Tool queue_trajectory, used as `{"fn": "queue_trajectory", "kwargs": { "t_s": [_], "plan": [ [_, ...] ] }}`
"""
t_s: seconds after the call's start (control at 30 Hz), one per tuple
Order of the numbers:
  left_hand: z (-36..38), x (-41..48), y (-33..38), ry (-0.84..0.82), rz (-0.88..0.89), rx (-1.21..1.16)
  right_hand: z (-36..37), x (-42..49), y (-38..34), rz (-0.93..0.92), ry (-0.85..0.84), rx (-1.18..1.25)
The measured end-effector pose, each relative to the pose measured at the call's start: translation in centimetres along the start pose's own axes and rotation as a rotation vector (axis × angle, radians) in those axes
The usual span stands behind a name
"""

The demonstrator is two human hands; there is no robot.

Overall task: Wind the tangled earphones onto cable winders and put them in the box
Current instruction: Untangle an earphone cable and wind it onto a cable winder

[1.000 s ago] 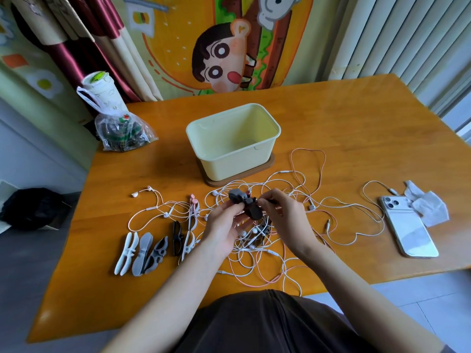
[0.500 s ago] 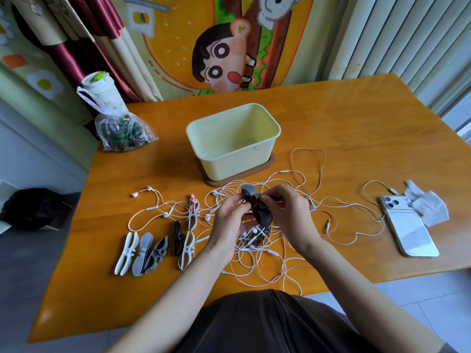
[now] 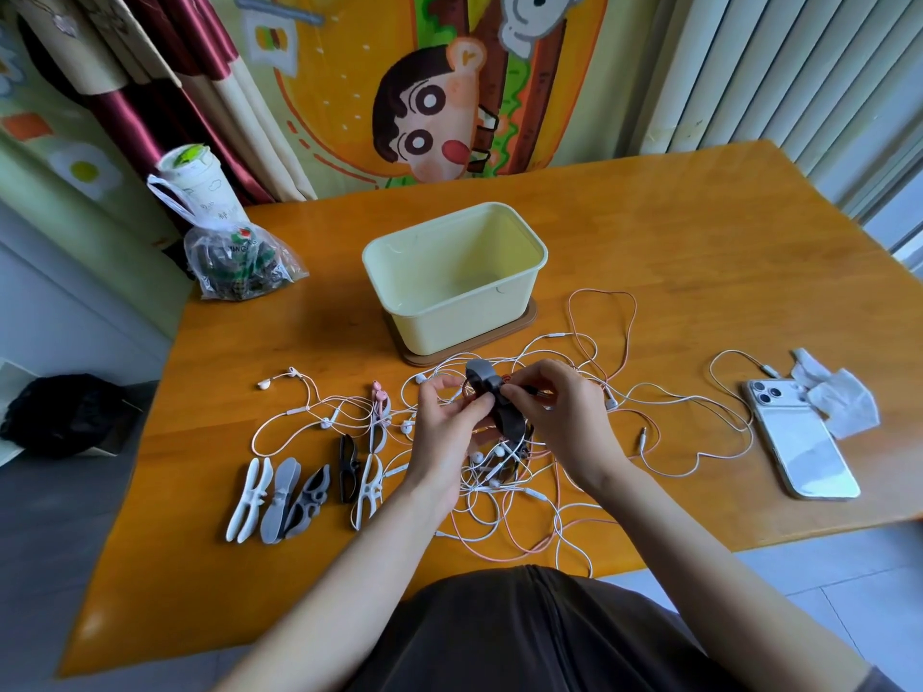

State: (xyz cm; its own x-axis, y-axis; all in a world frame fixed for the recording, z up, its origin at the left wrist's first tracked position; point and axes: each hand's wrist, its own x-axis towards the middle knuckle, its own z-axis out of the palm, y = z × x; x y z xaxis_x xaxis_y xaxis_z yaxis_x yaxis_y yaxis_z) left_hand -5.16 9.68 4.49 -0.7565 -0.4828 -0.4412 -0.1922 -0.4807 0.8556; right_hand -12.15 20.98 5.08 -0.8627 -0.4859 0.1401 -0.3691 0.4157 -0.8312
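I hold one dark cable winder point(image 3: 492, 399) above the table point(image 3: 699, 272), just in front of the box point(image 3: 454, 277), so the work sits over the pile and close to where it must end up. My left hand point(image 3: 449, 417) is closed round the winder's body, fingers curled behind it and thumb across the front. This fixes the winder so it cannot turn while cable goes on. My right hand point(image 3: 564, 417) pinches what appears to be a dark cable point(image 3: 532, 392) between thumb and forefinger at the winder's waist. I judge this to be the start of a wind, with the cable end seated first. How many turns are on, I cannot tell.

The tangled earphones point(image 3: 504, 481), white and pink, lie spread on the table beneath and around both hands. Some loops reach toward the phone point(image 3: 799, 442) and the crumpled tissue point(image 3: 839, 397) on my right.

The spare winders point(image 3: 279, 496) lie in a row to my left, within reach for the next sets. The box holds nothing that I can see, so the task is at an early stage.
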Motion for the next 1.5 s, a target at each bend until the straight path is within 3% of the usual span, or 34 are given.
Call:
{"fn": "queue_trajectory", "kwargs": {
  "t_s": [0.33,0.83,1.27,1.5],
  "plan": [
    [0.0,-0.4,0.2,-0.03,0.166,0.144,0.0,0.1,-0.5,-0.011,0.022,-0.018],
    [-0.3,-0.3,1.3,-0.046,0.159,0.176,-0.6,1.1,-1.1,0.067,-0.031,0.112],
    [-1.0,-0.1,1.4,0.032,0.212,0.48,-0.8,0.3,-1.8,-0.055,-0.042,-0.077],
    [-1.4,-0.4,1.7,0.028,0.228,0.431,-0.4,0.6,-1.7,-0.056,-0.029,-0.028]
  ]
}}
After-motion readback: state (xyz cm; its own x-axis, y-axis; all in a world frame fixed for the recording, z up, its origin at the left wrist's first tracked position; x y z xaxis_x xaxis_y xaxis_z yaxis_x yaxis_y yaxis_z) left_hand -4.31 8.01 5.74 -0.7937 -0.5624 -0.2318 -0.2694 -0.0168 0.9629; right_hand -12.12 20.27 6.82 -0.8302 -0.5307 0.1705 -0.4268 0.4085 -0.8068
